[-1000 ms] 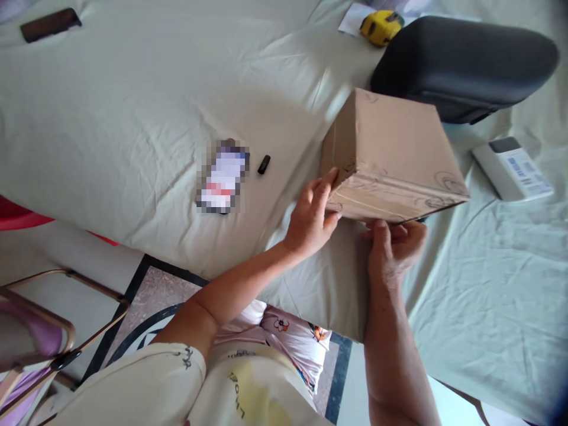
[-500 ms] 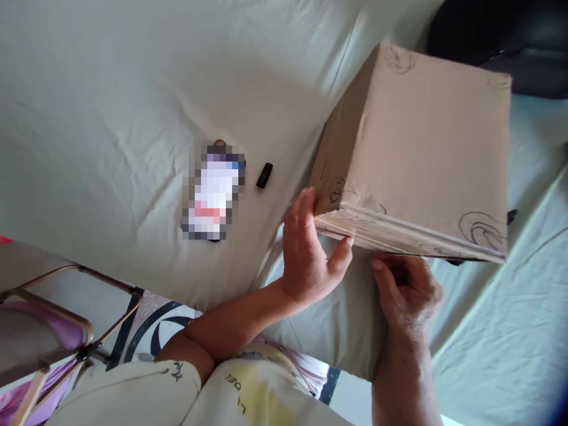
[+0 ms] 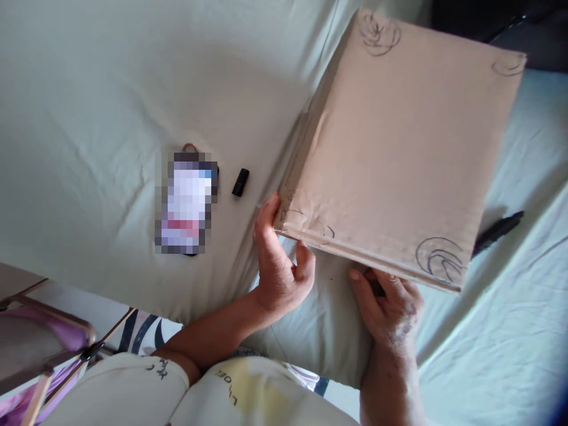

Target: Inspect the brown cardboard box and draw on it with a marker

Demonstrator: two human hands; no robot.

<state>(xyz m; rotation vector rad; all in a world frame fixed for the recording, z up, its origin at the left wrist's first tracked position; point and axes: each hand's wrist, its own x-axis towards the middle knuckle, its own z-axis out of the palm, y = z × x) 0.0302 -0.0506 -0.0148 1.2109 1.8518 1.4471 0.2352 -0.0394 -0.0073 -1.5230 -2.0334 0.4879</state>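
A brown cardboard box point(image 3: 408, 142) is tilted on the right, its broad face turned up and marked with black scribbled swirls near the corners. My left hand point(image 3: 281, 272) grips its near left corner, fingers along the left side and thumb at the near edge. Under the near edge, right of the middle, my right hand point(image 3: 390, 302) holds the box with bent fingers; their tips are partly hidden by it. A black pen-like marker point(image 3: 499, 232) lies on the cloth, partly covered by the box's right side.
Pale green cloth point(image 3: 89, 118) covers the table. On it, left of the box, lie a phone point(image 3: 186, 204) with a blurred screen and a small black cap point(image 3: 240, 183). A black bag-like object point(image 3: 536, 35) stands at the far right. A metal-framed chair point(image 3: 44, 331) is at lower left.
The box has tipped so its broad face shows more fully and its near side has narrowed. Both hands moved with it, leftward and lower in view. More of the black marker shows.
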